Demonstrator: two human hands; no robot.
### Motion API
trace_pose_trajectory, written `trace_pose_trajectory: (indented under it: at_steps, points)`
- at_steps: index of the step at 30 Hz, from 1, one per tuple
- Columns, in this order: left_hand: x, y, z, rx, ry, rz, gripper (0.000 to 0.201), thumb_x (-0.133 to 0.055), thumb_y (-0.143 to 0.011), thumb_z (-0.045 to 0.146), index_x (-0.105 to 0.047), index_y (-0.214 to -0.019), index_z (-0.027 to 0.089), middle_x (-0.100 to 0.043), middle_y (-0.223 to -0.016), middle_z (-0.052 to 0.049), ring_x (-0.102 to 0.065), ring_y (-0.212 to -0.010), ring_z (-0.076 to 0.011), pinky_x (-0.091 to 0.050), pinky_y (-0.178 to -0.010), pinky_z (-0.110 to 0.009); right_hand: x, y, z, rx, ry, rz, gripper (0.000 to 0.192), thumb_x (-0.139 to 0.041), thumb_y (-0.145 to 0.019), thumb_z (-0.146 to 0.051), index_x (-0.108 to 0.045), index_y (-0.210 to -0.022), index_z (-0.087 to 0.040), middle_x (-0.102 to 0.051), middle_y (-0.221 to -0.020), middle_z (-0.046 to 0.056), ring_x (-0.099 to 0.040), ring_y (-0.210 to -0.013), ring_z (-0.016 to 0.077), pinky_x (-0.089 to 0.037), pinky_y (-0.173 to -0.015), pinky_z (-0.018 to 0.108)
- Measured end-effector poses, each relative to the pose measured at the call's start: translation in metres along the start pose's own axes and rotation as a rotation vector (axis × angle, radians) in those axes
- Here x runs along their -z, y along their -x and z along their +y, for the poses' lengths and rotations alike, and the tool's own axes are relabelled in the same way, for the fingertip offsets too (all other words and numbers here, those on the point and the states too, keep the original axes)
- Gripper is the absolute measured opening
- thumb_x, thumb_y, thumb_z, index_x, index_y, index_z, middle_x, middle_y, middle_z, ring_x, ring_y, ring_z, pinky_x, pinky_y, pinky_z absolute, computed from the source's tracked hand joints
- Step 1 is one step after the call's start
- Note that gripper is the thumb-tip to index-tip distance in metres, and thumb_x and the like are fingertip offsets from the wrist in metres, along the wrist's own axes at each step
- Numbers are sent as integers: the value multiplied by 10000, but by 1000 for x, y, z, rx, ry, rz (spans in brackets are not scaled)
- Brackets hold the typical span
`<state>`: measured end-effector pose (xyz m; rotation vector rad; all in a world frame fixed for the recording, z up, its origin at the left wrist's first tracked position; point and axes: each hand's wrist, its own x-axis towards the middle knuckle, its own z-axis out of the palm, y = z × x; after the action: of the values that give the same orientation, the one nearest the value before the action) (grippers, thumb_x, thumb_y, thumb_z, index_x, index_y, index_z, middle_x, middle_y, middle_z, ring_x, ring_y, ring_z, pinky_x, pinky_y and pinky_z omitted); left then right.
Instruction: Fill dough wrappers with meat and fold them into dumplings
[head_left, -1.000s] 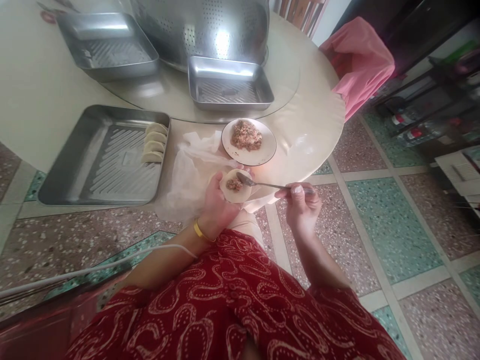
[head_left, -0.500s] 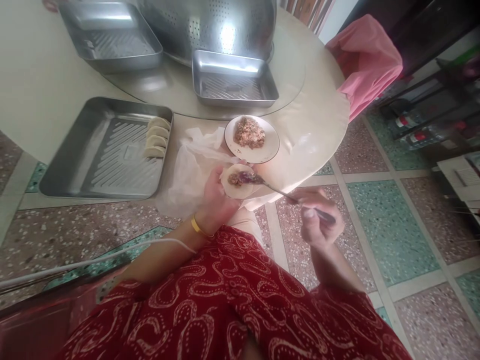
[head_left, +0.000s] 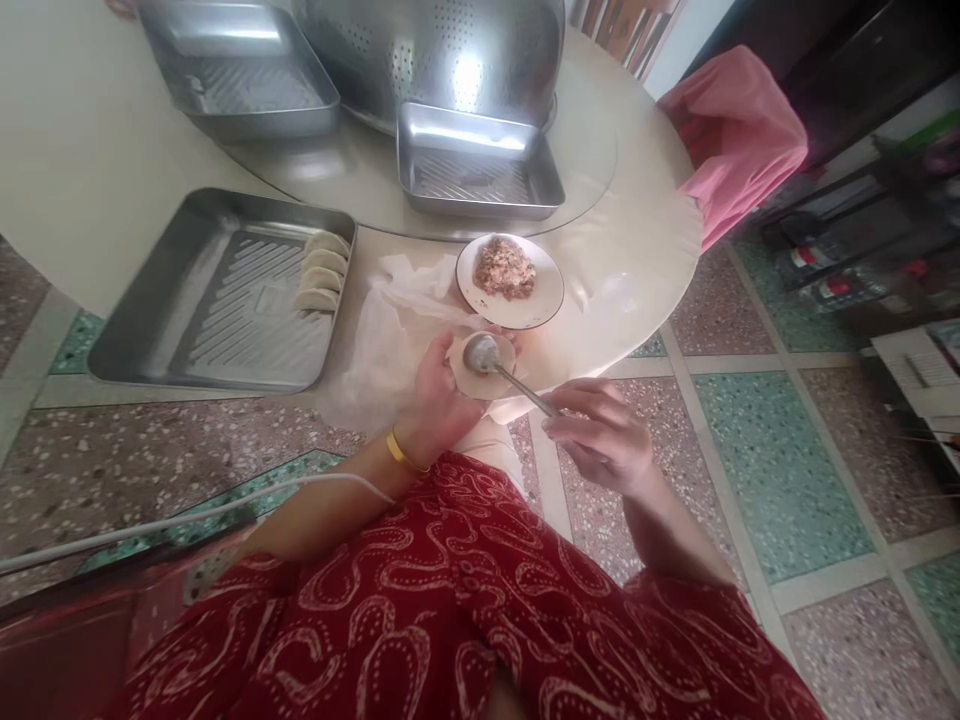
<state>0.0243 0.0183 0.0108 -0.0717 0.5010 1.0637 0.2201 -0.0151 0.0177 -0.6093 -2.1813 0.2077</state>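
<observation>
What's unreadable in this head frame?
- Filling on the wrapper in the left hand: hidden under the bowl of the spoon.
- Spoon handle end: covered by the right hand.
- Colander: cut off by the top edge.
- Dumplings in the tray: too small to see pleats.

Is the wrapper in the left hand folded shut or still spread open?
Spread open: the wrapper lies flat on the left hand, with the spoon bowl resting on it.

Plate (head_left: 541,305) on table (head_left: 630,250), right of tray (head_left: 150,310); dumplings (head_left: 322,272) in tray; colander (head_left: 427,50) behind.
</observation>
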Motion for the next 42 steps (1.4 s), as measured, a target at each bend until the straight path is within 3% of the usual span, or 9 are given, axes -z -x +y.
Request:
trace_pose_trajectory:
  at_steps: [5,8,12,15,20,27,32,37,42]
  points:
    - [2,-3,3,-25,10,-23,434,-358,-962,373,-669,-1021,75,-733,-959,-145,-673,-1061,-282,-524,-970,-409,1,2,-1,25,10,-52,444,-568,-882,-16,-588,-1216,-308,-688,-953,-12,-623,-912,174,-589,-742,318]
    - [5,-5,2,1,38,1,441,-346,-967,388,-660,-1059,93,-732,-968,-138,-672,-1054,-276,-530,-965,-418,-1,0,7,24,33,67,453,-532,-935,-80,-546,-1287,-365,-679,-905,-16,-630,-837,167,-590,-682,302]
    - [6,-7,-3,19,59,63,442,-347,-966,378,-631,-1127,78,-730,-1006,-140,-683,-1028,-260,-537,-968,-406,0,-2,42,-149,145,293,362,-438,-1000,-179,-546,-1252,-415,-658,-869,1,-650,-771,162,-574,-588,299]
    - [5,-8,-5,10,66,93,445,-362,-961,368,-609,-1174,65,-727,-1032,-147,-684,-1044,-262,-525,-997,-424,0,-3,76,-350,258,253,208,-482,-988,-213,-616,-1097,-329,-691,-947,20,-675,-926,202,-595,-735,376]
    - [4,-8,-4,29,-3,152,457,-365,-969,397,-619,-1163,71,-725,-1059,-166,-684,-1044,-269,-520,-1004,-447,-9,-4,108,-314,248,198,144,-487,-986,-267,-599,-1068,-303,-718,-950,17,-674,-910,200,-581,-792,410]
    - [5,-10,-2,68,5,165,457,-351,-974,410,-625,-1168,100,-731,-1048,-148,-673,-1079,-277,-516,-1005,-470,-17,-7,101,-431,161,148,172,-474,-989,-341,-632,-1008,-277,-724,-947,37,-676,-929,210,-583,-804,430]
    - [4,-12,-3,89,37,201,495,-338,-985,413,-592,-1249,78,-733,-1034,-150,-675,-1076,-274,-521,-1001,-460,-18,-5,94,-546,-57,138,167,-511,-981,-381,-636,-1052,-296,-722,-986,25,-707,-952,191,-605,-823,393]
    - [2,-11,-4,50,37,231,532,-337,-991,397,-539,-1327,37,-735,-1030,-159,-682,-1062,-269,-525,-1001,-434,-26,-7,106,-541,-62,218,221,-496,-975,-466,-627,-1051,-306,-713,-999,30,-704,-965,199,-605,-856,413]
    - [4,-9,-3,55,-3,234,519,-352,-985,413,-559,-1304,61,-733,-1035,-157,-680,-1060,-285,-529,-997,-469,-21,-10,101,-504,-46,117,203,-502,-980,-434,-651,-1015,-301,-727,-990,19,-691,-964,193,-598,-838,413]
